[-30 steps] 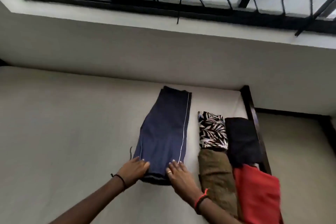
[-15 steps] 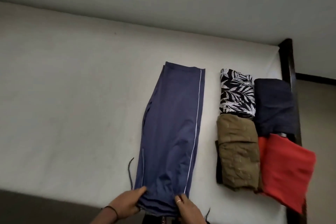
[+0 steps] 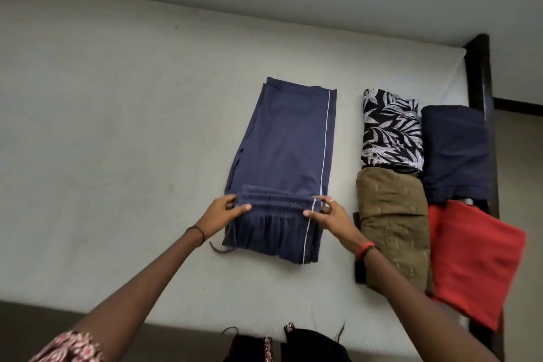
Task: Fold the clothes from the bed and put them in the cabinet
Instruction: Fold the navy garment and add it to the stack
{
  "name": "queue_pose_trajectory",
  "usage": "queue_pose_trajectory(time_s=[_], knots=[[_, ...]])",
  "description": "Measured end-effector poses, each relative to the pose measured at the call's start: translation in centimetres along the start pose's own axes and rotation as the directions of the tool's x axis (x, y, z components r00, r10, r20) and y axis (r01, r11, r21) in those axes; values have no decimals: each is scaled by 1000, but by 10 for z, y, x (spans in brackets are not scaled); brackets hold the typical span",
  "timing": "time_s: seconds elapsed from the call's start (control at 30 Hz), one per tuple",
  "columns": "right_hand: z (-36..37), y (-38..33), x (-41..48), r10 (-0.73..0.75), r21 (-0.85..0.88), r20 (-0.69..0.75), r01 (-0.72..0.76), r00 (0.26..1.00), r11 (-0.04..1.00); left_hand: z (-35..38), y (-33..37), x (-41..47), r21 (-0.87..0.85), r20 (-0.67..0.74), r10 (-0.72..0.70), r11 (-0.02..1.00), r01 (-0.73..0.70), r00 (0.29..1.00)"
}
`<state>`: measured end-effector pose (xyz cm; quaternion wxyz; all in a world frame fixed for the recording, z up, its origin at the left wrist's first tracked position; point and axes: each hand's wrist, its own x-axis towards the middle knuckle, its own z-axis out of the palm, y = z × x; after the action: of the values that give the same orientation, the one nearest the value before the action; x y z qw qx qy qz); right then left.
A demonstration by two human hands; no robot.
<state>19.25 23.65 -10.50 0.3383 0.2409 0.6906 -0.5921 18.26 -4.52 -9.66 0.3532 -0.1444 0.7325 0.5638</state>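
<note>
Navy blue trousers (image 3: 288,144) with a thin white side stripe lie lengthwise on the white bed (image 3: 117,126). Their gathered waistband end is folded up over the legs. My left hand (image 3: 224,211) pinches the left corner of that waistband, and my right hand (image 3: 329,214) pinches the right corner by the stripe. A drawstring trails out at the lower left of the fold.
Folded clothes sit at the bed's right: a black-and-white leaf print (image 3: 390,129), a dark navy piece (image 3: 454,153), an olive piece (image 3: 395,226) and a red piece (image 3: 476,258). The dark bed frame (image 3: 482,73) runs along the right edge. A grey wall stands behind.
The camera tilted down from the window. Both hands lifted the waistband end from the near edge and carried it up over the trouser legs, making a fold.
</note>
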Motion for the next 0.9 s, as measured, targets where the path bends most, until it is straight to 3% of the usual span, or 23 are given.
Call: queue_pose_trajectory(time_s=[0.13, 0.2, 0.27, 0.33, 0.4, 0.47, 0.5, 0.57, 0.73, 0.83, 0.9], knots=[[3, 0, 41, -2, -172, -104, -16, 995, 985, -1, -5, 46, 98, -108, -82, 991, 92, 991], [7, 2, 48, -87, -342, -219, 7, 972, 940, 1, -13, 53, 170, -211, -89, 977, 126, 973], [17, 7, 39, -282, -542, -312, 74, 907, 837, 4, -22, 43, 299, -318, 86, 954, 14, 944], [33, 16, 19, -538, -782, -269, 145, 799, 606, 7, -38, 27, 579, -261, 375, 798, -166, 890], [49, 31, 1, -657, -925, -47, 216, 752, 313, 12, -57, 13, 822, 21, 525, 475, -314, 851], [62, 51, -14, -591, -948, 194, 305, 783, 93, 21, -76, 5, 898, 293, 445, 176, -404, 846], [68, 63, -19, -533, -941, 278, 339, 799, 18, 25, -85, 3, 905, 344, 383, 109, -412, 857], [74, 85, -25, -472, -931, 349, 356, 810, -79, 31, -98, 5, 929, 301, 359, 97, -356, 884], [64, 91, -11, -512, -976, 218, 200, 831, -91, 33, -112, 20, 957, 259, 395, 23, -291, 882], [64, 91, -7, -443, -976, 217, 202, 870, -82, 27, -117, 25, 958, 275, 407, -43, -282, 871], [64, 96, -7, -400, -975, 220, 209, 890, -71, 26, -114, 24, 958, 275, 388, -35, -284, 880]])
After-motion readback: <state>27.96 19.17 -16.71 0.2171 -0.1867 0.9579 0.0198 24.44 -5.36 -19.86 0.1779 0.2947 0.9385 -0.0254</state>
